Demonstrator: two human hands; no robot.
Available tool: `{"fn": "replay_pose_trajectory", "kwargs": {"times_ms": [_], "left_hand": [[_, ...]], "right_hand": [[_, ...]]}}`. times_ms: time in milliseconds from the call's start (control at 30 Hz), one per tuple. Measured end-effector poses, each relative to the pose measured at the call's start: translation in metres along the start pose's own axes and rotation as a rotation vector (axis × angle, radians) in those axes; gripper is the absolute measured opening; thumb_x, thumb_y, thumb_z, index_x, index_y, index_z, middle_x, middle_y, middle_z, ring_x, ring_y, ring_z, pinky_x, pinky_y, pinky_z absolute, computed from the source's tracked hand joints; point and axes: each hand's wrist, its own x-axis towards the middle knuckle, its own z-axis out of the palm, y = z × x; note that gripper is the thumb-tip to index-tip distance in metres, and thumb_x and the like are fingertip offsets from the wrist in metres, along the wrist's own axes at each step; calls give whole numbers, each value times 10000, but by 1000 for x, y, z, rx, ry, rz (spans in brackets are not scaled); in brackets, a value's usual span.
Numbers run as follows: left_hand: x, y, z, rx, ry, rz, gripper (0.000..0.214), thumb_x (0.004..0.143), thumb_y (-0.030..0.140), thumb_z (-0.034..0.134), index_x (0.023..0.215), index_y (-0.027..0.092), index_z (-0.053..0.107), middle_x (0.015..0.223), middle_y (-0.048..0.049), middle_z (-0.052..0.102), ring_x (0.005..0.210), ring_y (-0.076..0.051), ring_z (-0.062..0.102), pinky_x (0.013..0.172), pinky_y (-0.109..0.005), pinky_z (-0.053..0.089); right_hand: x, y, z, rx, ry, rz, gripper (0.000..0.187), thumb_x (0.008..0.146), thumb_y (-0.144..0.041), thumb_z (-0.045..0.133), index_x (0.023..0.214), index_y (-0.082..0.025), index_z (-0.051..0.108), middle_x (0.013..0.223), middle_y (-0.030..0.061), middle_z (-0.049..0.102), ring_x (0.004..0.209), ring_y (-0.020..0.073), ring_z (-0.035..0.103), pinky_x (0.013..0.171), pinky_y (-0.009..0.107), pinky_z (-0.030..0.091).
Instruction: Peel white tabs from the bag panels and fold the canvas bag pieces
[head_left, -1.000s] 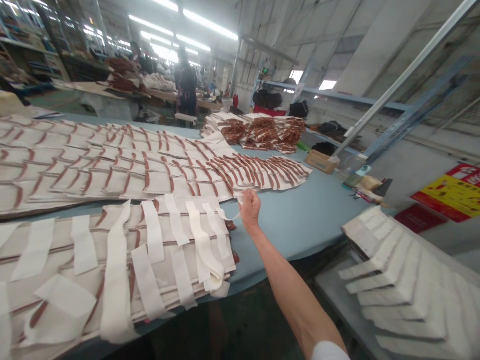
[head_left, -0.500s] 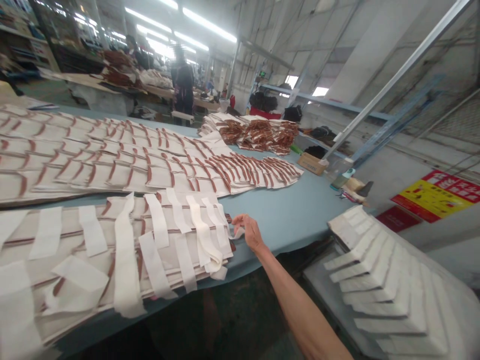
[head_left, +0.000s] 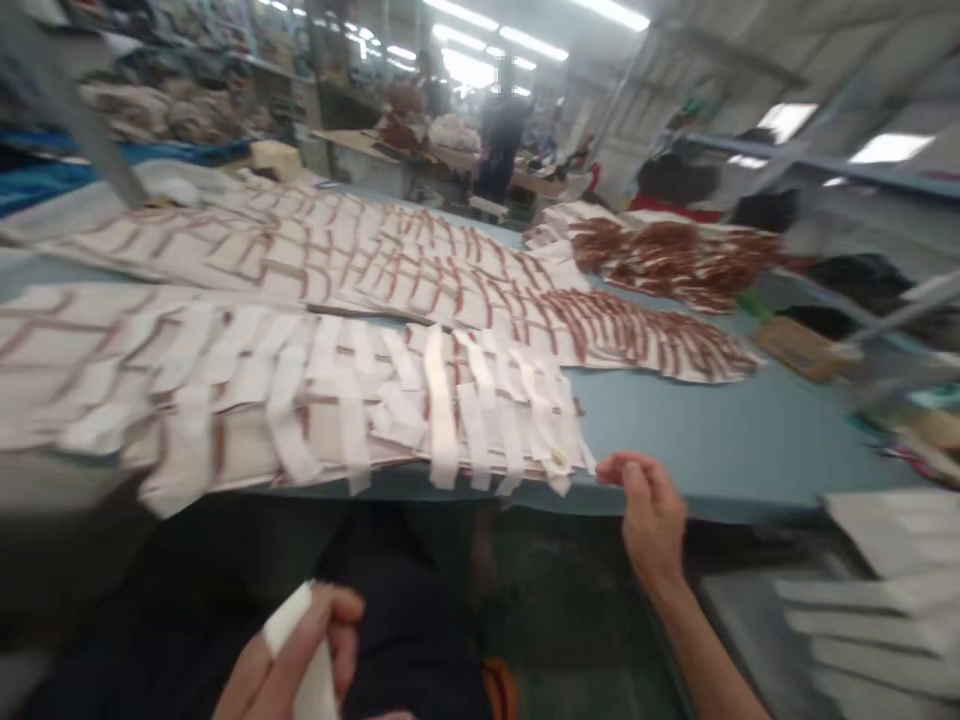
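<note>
My left hand (head_left: 300, 640) is low in the view, its fingers closed around a folded white fabric strip (head_left: 289, 618). At the right end of a row of overlapping cream fabric panels with brown edges (head_left: 255, 440), my right hand (head_left: 649, 510) has its fingers pinched together. Its fingertips meet the lower end of a narrow white strip (head_left: 586, 452), though motion blurs the contact. Many more white strips, one of them a creamier strip (head_left: 440, 410), lie across the panels, several hanging over the table's front edge.
Behind, another long row of brown-edged panels (head_left: 360, 250) crosses the blue-covered table (head_left: 697, 430). Brown-and-white bundles (head_left: 667, 255) and a cardboard box (head_left: 799, 348) stand farther back. Folded white pieces (head_left: 870, 625) fan out at lower right. A person (head_left: 499, 150) stands in the background.
The view has swung left and downward. My left hand has come into view with a white strip. My right hand has drawn toward the table's front edge, beside the strip ends.
</note>
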Motion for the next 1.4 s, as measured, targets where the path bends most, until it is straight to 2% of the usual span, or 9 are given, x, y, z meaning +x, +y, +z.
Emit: {"fn": "replay_pose_trajectory", "kwargs": {"times_ms": [67, 167, 267, 400, 633, 833, 1200, 1267, 1400], "left_hand": [[-9, -1, -20, -149, 120, -40, 379, 1018, 526, 568, 997, 177, 713, 682, -5, 648, 549, -165, 627, 508, -269, 543], [-10, 17, -38, -685, 213, -138, 219, 1018, 212, 536, 1027, 89, 717, 728, -67, 680, 594, -171, 679, 568, -267, 593], [-9, 39, -52, -881, 322, -207, 265, 1021, 60, 448, 1061, 46, 709, 763, -83, 683, 592, -163, 695, 560, -269, 622], [-14, 45, -76, -1049, 379, -221, 261, 1047, 69, 424, 1040, 57, 685, 762, -51, 647, 537, -132, 652, 521, -258, 622], [-22, 37, -100, -1199, 312, -233, 259, 1056, 86, 395, 1014, 74, 650, 729, -31, 584, 518, -119, 591, 465, -214, 562], [-25, 34, -111, -1171, 351, -200, 269, 1041, 85, 420, 1005, 61, 686, 744, -44, 602, 529, -126, 604, 484, -237, 587], [-29, 8, -115, -933, 372, -58, 218, 991, 160, 515, 994, 78, 717, 699, -38, 628, 544, -123, 569, 482, -189, 506], [-29, -2, -113, -817, 376, 46, 202, 922, 257, 641, 1005, 89, 713, 692, -27, 634, 561, -129, 555, 466, -181, 478], [-26, -14, -106, -712, 387, 91, 513, 698, 495, 827, 1001, 102, 695, 673, -1, 637, 592, -131, 545, 493, -182, 472]], "right_hand": [[-42, -27, 20, -29, -186, -31, 231, 928, -465, 679, 981, -242, 707, 801, 59, 768, 662, 233, 720, 680, 387, 602], [-96, -66, 57, -7, -521, -280, 98, 907, -333, 712, 986, -276, 708, 802, 35, 782, 661, 220, 752, 610, 329, 616], [-133, -100, 100, 94, -717, -542, 221, 917, -257, 710, 1128, -291, 654, 887, 29, 786, 710, 201, 762, 639, 310, 636], [-158, -137, 145, 163, -773, -886, 321, 964, -290, 704, 1258, -265, 575, 1049, 87, 791, 932, 234, 776, 785, 355, 652], [-183, -168, 182, 126, -803, -1171, 150, 947, -117, 631, 1049, -225, 619, 866, 27, 741, 714, 172, 657, 653, 307, 536], [-194, -172, 190, 189, -892, -1095, 149, 989, -151, 628, 859, -221, 650, 749, 16, 696, 633, 151, 581, 598, 301, 462], [-202, -183, 190, 204, -1204, -171, 226, 951, -201, 572, 740, -182, 649, 667, -28, 582, 564, 96, 493, 543, 230, 370], [-201, -183, 192, 182, -1163, -209, 207, 948, -197, 567, 758, -183, 645, 673, -25, 598, 564, 98, 509, 549, 227, 380], [-201, -179, 196, 136, -1046, -614, 156, 925, -132, 583, 783, -182, 622, 726, 10, 644, 647, 134, 581, 634, 260, 412]]}}
